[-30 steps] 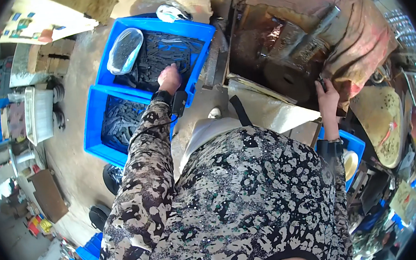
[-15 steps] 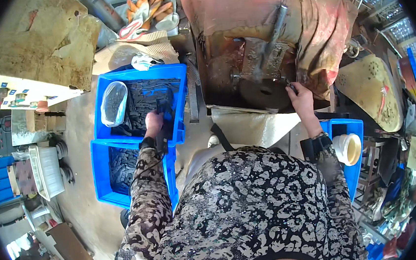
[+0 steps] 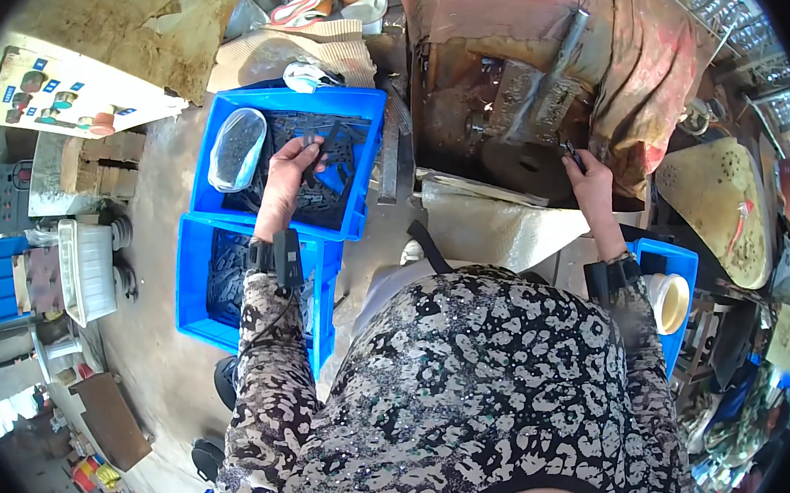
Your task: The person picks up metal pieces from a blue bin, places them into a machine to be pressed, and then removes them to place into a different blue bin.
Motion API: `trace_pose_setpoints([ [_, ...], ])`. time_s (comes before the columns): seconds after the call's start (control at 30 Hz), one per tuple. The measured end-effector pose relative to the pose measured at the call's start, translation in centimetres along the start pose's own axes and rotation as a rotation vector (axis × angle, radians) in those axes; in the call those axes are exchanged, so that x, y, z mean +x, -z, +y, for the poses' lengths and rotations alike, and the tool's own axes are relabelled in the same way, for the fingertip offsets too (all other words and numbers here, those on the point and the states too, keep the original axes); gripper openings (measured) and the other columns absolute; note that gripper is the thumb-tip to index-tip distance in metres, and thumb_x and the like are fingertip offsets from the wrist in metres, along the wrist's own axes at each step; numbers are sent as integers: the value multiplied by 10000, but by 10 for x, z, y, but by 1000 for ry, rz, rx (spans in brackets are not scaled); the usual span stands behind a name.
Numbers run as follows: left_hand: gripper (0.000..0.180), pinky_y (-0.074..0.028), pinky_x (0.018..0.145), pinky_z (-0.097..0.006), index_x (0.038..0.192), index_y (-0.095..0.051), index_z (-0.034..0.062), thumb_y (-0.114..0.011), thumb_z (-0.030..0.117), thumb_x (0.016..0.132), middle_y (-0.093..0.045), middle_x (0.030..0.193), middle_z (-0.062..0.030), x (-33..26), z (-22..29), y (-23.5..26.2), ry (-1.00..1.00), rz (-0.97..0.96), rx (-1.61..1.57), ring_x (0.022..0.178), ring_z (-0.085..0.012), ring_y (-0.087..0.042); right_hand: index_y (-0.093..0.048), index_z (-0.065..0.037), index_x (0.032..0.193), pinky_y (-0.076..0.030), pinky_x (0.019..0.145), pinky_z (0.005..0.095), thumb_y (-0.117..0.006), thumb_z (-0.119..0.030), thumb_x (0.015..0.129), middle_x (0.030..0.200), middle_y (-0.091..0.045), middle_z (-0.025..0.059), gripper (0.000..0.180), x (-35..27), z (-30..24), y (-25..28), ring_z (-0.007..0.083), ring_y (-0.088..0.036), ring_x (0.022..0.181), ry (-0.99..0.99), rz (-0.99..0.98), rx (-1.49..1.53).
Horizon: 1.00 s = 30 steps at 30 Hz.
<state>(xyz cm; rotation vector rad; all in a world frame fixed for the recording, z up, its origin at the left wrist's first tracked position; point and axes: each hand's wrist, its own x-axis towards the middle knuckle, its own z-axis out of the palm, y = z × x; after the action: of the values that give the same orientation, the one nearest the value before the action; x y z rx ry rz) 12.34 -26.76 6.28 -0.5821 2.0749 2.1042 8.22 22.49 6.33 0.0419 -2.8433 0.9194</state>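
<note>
Strip (image 3: 572, 152), small and dark, is pinched tightly by the right hand (image 3: 594, 182) near the brown disc (image 3: 510, 159), its long axis pointed forward and slightly left. Above the blue bin (image 3: 366, 181), the left hand (image 3: 286, 179) is held curled; whether its grip contains anything cannot be told.

Left arm (image 3: 272, 370) extends forward, elbow nearly straight | left wrist (image 3: 266, 248) runs roughly in line with it | left hand (image 3: 287, 171) angles inward, its fingers (image 3: 293, 147) drawn together in a pinch | right arm (image 3: 646, 347) reaches forward, right wrist (image 3: 612, 251) angled slightly inward | right hand (image 3: 594, 187) points forward, digits bent and pinched | left hand well apart from right hand
</note>
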Motion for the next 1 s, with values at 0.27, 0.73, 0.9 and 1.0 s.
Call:
trace_pose_setpoints([
  [0.27,231,-476,714,-236,1117,-668,48,-614,204,956,-680,923,-35,-23,53,-129,-161,-437,-91,792,-108,-617,-646,-1,1119,-486,643,279,-686,-248,893,770,-664,80,337,25,-129,-5,119,-603,698,376,-189,429],
  [0.73,380,-548,758,-330,1380,-448,82,-498,135,1007,-675,1085,-100,-10,35,-171,131,-167,-306,956,-200,-660,-651,-84,954,-221,380,195,-685,-184,891,729,-645,10,123,7,-88,18,4,-361,445,-453,-163,891],
  [0.9,426,-524,861,-360,1425,-387,90,-467,76,1007,-608,1238,-106,-30,30,-199,-59,-352,-600,1096,-223,-612,-644,-80,945,-218,375,197,-695,-156,876,758,-671,15,115,-3,-90,4,2,-351,441,-486,-56,997],
  [1.0,401,-485,948,-395,1397,-436,78,-454,30,999,-546,1325,-92,-36,32,-219,-148,-469,-687,1174,-224,-558,-636,-65,932,-293,415,199,-701,-131,864,778,-680,22,115,-12,-95,-14,18,-414,483,-414,1,1021],
])
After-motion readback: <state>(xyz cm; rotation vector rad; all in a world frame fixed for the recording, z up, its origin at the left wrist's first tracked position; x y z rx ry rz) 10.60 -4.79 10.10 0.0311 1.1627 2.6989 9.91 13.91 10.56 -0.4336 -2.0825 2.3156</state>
